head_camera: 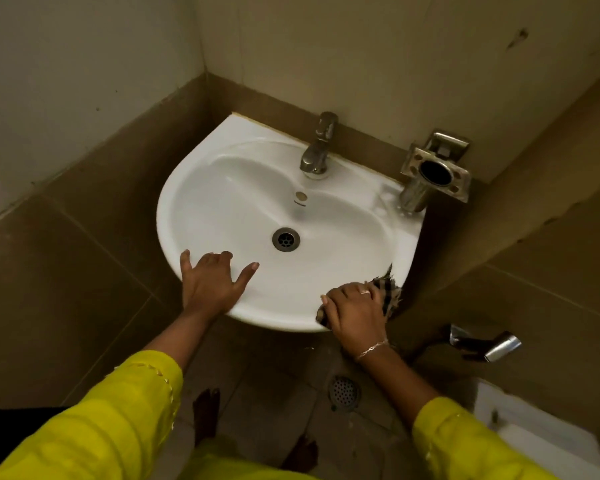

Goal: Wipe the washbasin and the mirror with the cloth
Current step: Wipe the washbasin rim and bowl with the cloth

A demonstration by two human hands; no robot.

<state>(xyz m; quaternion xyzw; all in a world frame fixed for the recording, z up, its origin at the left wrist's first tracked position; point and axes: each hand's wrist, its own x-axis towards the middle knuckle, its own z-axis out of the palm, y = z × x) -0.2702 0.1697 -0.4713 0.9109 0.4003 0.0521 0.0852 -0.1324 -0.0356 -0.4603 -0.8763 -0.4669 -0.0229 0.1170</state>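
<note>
A white washbasin point(343, 216) is fixed to the tiled wall, with a drain point(285, 239) in its middle and a steel tap point(317, 150) at the back. My right hand point(355, 311) presses a dark checked cloth point(388, 294) against the basin's front right rim; the cloth shows beyond my fingers and under my palm. My left hand point(212, 282) rests on the front left rim with its fingers spread and straight. No mirror is in view.
A steel holder point(435, 173) hangs on the wall at the basin's right rear corner. A hand spray point(492, 344) is mounted low on the right wall. A floor drain point(343, 393) and my bare feet point(207, 414) are below. A white fixture point(541, 434) sits at lower right.
</note>
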